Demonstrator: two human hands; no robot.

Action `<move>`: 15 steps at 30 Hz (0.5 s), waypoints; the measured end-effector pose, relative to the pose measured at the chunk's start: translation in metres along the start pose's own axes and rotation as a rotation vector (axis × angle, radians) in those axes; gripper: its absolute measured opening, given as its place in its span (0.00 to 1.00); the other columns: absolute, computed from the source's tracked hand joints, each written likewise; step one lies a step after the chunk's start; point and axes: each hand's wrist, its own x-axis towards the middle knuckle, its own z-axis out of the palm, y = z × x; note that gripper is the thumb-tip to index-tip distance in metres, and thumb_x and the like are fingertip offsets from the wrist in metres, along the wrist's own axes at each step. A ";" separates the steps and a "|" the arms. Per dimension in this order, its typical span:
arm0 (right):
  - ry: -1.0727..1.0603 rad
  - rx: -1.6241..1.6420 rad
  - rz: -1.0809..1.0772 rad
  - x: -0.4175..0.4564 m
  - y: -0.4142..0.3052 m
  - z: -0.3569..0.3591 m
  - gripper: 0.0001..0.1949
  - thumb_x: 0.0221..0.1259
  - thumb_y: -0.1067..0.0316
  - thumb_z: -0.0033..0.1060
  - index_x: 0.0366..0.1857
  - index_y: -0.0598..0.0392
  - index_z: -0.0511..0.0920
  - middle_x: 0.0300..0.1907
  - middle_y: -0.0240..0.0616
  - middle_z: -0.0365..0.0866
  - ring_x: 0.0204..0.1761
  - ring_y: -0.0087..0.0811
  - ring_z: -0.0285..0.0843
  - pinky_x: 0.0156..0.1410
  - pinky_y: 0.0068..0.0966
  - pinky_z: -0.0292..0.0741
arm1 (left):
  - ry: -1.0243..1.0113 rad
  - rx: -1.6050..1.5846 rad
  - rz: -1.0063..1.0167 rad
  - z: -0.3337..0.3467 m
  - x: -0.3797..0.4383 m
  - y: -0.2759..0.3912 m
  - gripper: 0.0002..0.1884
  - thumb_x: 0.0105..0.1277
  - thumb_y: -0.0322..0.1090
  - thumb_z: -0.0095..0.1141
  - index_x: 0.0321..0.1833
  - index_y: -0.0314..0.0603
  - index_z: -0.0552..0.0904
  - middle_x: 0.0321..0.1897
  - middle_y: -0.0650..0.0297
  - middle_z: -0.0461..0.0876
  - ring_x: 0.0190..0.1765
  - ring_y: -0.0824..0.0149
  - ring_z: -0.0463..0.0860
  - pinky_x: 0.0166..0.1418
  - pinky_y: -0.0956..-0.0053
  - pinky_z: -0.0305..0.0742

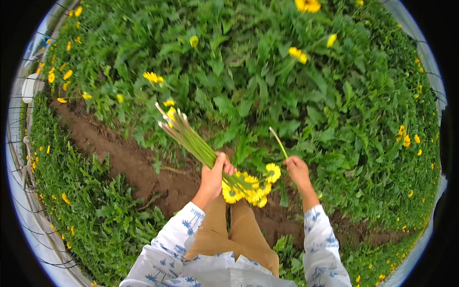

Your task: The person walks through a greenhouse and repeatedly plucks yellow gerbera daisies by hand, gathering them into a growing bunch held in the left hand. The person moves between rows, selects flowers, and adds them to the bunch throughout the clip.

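My left hand is closed around a bunch of cut gerbera stems. Their pale ends point up and away to the left, while the yellow flower heads hang below the hand on its right, over my knees. Between finger and thumb, my right hand pinches one green flower stem, whose pale end sticks up. A yellow bloom lies just left of the right hand, beside the bunch; whether it belongs to that stem, I cannot tell.
A dense bed of leafy gerbera plants spreads before me, dotted with yellow blooms. A bare soil path runs diagonally past my legs. Another planted row lies behind it. Plastic greenhouse sheeting curves along the left rim.
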 end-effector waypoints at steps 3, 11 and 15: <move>0.107 0.036 -0.242 -0.046 -0.044 -0.014 0.07 0.63 0.66 0.59 0.37 0.57 0.81 0.29 0.28 0.77 0.28 0.19 0.69 0.34 0.21 0.69 | -0.031 0.064 0.064 0.019 -0.024 0.023 0.13 0.74 0.39 0.45 0.31 0.43 0.67 0.20 0.67 0.66 0.25 0.69 0.70 0.42 0.65 0.76; 0.123 0.450 -0.597 -0.142 -0.143 -0.007 0.05 0.61 0.71 0.62 0.36 0.59 0.79 0.30 0.28 0.75 0.32 0.19 0.74 0.33 0.16 0.72 | -0.267 0.121 0.177 0.096 -0.083 0.041 0.06 0.69 0.34 0.56 0.36 0.43 0.74 0.22 0.69 0.71 0.24 0.74 0.71 0.35 0.72 0.74; 0.021 0.478 -0.691 -0.199 -0.186 -0.012 0.04 0.58 0.75 0.62 0.33 0.64 0.79 0.39 0.36 0.71 0.33 0.23 0.78 0.34 0.21 0.80 | -0.315 0.145 0.215 0.115 -0.112 0.043 0.06 0.65 0.28 0.59 0.42 0.41 0.76 0.28 0.69 0.76 0.27 0.76 0.74 0.33 0.78 0.72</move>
